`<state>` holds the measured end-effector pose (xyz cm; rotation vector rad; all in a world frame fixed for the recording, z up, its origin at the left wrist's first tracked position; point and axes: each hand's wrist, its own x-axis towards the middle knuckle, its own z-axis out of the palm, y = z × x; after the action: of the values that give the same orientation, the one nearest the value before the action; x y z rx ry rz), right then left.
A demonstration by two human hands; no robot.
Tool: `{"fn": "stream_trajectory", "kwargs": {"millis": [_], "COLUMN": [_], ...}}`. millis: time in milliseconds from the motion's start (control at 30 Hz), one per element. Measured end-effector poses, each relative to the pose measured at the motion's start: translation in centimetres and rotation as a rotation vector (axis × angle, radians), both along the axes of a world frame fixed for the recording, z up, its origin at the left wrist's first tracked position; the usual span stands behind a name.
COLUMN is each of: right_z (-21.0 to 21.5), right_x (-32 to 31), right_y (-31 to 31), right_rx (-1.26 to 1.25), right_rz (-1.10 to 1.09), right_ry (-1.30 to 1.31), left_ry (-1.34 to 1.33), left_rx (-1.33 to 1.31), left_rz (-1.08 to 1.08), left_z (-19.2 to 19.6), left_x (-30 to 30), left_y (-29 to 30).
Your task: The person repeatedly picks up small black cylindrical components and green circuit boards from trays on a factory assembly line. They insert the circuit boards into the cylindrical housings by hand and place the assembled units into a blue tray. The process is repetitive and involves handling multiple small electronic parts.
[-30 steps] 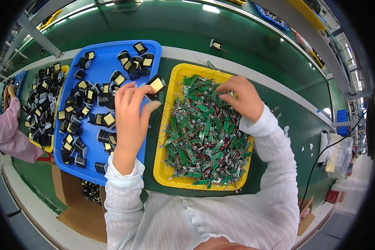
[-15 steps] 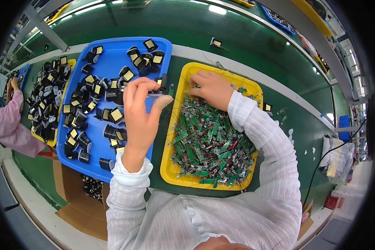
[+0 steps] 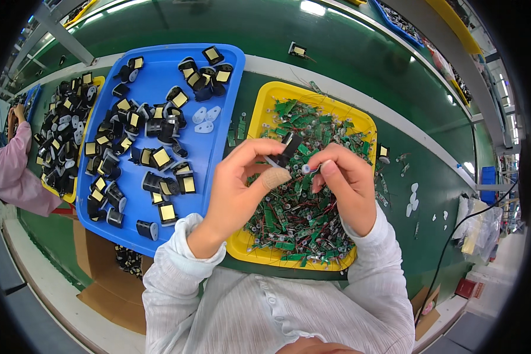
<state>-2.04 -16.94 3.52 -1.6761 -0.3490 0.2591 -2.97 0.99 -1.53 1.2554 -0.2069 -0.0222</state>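
Left hand (image 3: pixel 237 189) has a black housing (image 3: pixel 286 152) pinched, right hand (image 3: pixel 349 184) fingertips nearly closed on a tiny green part (image 3: pixel 306 169); blue tray (image 3: pixel 202 154) sits around 10 o'clock.

No lettering, numbers or signs can be read.

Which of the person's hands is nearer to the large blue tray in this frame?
Left. The left hand, holding a black piece, is close by the blue tray's right edge; the right hand is farther right, over the yellow tray.
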Motion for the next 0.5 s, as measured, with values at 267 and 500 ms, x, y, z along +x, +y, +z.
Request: {"fn": "stream_trajectory", "kwargs": {"millis": [267,500], "right_z": [-1.5,-1.7], "right_x": [-0.5,-0.7], "right_y": [0.4,0.5], "right_rx": [0.021,-0.149], "right_rz": [-0.094,-0.098], "right_ry": [-0.303,-0.542], "left_ry": [-0.116,-0.073], "left_rx": [0.127,0.039], "left_rz": [0.043,0.028], "left_z": [0.3,0.2], "left_x": [-0.4,-0.7], "left_y": [-0.2,-0.4]}}
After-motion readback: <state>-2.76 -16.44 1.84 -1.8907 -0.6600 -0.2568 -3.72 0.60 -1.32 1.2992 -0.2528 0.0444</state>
